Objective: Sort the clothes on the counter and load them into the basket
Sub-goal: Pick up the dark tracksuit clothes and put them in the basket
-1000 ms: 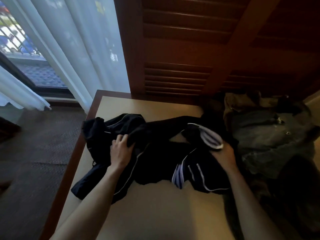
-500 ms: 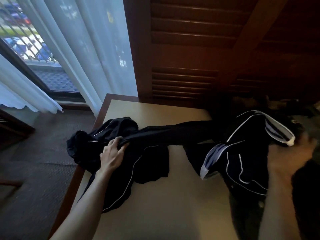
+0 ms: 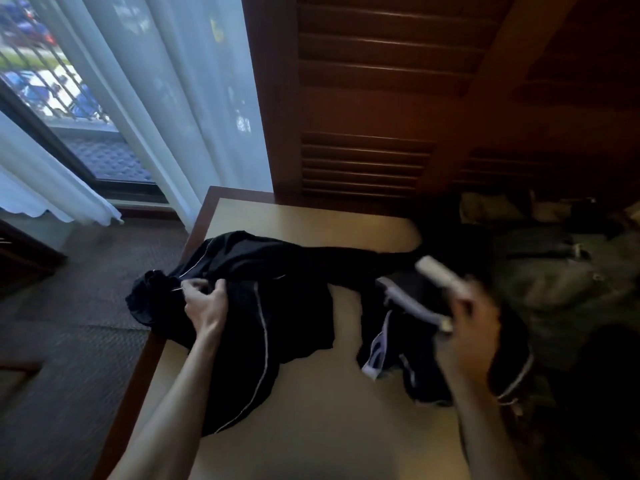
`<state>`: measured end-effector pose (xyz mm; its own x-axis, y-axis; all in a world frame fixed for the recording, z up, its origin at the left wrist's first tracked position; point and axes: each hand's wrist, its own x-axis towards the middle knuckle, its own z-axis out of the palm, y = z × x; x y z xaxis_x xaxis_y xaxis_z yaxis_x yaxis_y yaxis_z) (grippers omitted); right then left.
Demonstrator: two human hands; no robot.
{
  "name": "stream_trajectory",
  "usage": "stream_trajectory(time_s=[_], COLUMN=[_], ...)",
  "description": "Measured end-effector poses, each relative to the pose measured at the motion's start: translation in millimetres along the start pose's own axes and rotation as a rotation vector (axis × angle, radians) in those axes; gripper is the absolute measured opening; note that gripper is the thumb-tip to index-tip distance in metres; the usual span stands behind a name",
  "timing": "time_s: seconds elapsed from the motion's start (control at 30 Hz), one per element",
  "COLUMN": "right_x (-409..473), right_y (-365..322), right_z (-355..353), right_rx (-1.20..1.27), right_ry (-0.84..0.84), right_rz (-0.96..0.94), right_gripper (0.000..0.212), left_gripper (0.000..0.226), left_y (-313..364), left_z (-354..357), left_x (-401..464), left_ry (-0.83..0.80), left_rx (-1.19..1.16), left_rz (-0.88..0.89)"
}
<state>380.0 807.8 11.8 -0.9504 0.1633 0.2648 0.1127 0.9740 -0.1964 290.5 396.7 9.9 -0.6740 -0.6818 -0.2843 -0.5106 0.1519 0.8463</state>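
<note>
Head view looks down on a tan counter (image 3: 311, 427) with a dark wood rim. Spread across it lies a black garment (image 3: 277, 306) with thin white piping; its left part bunches over the counter's left edge, and a narrow stretch runs toward the right side. The left hand (image 3: 204, 303) pinches a fold of this fabric near the left edge, fingers closed on the cloth. The right hand (image 3: 474, 327), blurred, is raised above the right side of the counter and grips the garment's white-banded end (image 3: 433, 292), which hangs from it down to the surface. At the counter's far right edge sits a dim pile of grey-green clothes (image 3: 554, 271). White curtains (image 3: 166, 98) hang beyond the far left corner, beside brown louvred panels (image 3: 381, 98).
</note>
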Motion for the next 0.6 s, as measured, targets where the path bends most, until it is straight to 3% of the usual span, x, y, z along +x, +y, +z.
stream_trajectory(time_s=[0.1,0.17,0.23,0.3,0.33,0.37,0.43,0.5,0.53,0.6], right_x=[-31.6,-23.2,-5.3,2.0,5.1,7.9,-0.3,-16.4,-20.2,-19.2], right_y=[-57.2,-58.0,-64.8,-70.9,-69.3,-68.4,-72.3,-81.1,-87.0,-95.6], right_z=[34.5,25.4,-2.0,-27.3,-33.5,-36.0,-15.5,22.1,36.1,59.0], right_rx=[0.098,0.276,0.285,0.177,0.149,0.171,0.245,0.217,0.18,0.088], right_ry=[-0.576,-0.715,-0.513,-0.146,-0.086,-0.136,-0.388,-0.568,-0.623,-0.561], right_rz=[-0.148,-0.118,-0.037,0.051,0.127,0.205,0.344,0.354,0.334,0.288], right_gripper=[0.083,0.079,0.068,0.07,0.075,0.08,0.089,0.097,0.098,0.091], left_gripper=[0.049,0.051,0.051,0.066,0.074,0.079,0.084,0.086,0.085,0.078], left_y=[8.2,9.7,6.8,1.1,0.1,-1.6,-9.4,-23.0,-28.1,-36.1], left_z=[11.5,25.4,32.1,33.0,32.1,33.0,41.9,57.5,65.0,76.4], left_x=[-20.3,-29.9,-35.8,-33.3,-29.5,-24.5,-20.3,-30.3,-37.5,-50.1], left_ry=[-0.354,-0.578,-0.636,-0.498,-0.435,-0.423,-0.503,-0.541,-0.532,-0.473], left_rx=[0.064,0.283,0.588,0.821,0.855,0.866,0.887,0.996,1.021,1.015], left_rz=[0.361,0.491,0.66,0.865,0.904,0.879,0.746,0.724,0.733,0.768])
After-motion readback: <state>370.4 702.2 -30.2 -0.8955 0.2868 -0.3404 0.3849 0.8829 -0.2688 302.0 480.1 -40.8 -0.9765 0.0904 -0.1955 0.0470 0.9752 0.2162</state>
